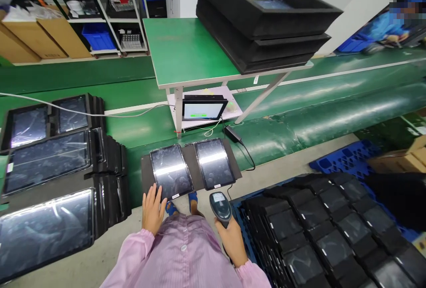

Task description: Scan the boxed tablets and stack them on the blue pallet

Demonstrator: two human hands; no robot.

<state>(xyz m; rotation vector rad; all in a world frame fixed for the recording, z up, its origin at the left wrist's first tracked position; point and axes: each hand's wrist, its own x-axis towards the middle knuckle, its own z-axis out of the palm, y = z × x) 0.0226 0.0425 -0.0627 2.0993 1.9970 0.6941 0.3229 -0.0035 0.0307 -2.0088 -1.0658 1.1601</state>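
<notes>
My right hand (234, 240) is closed round the grip of a grey barcode scanner (220, 206), whose head points toward a black tray (191, 163) in front of me. Two glossy screen panels lie side by side in that tray, the left panel (171, 170) and the right panel (213, 162). Each has a small white label at its near edge. My left hand (153, 208) rests with fingers stretched out on the tray's near left corner, touching the left panel's edge. Pink sleeves cover both arms.
Stacked trays of panels (49, 163) stand at my left, and rows of panels (333, 234) fill the floor at my right on a blue pallet (346, 157). A small monitor (203, 108) sits under a green table (186, 53) bearing black trays (262, 17). Another person (396, 21) works far right.
</notes>
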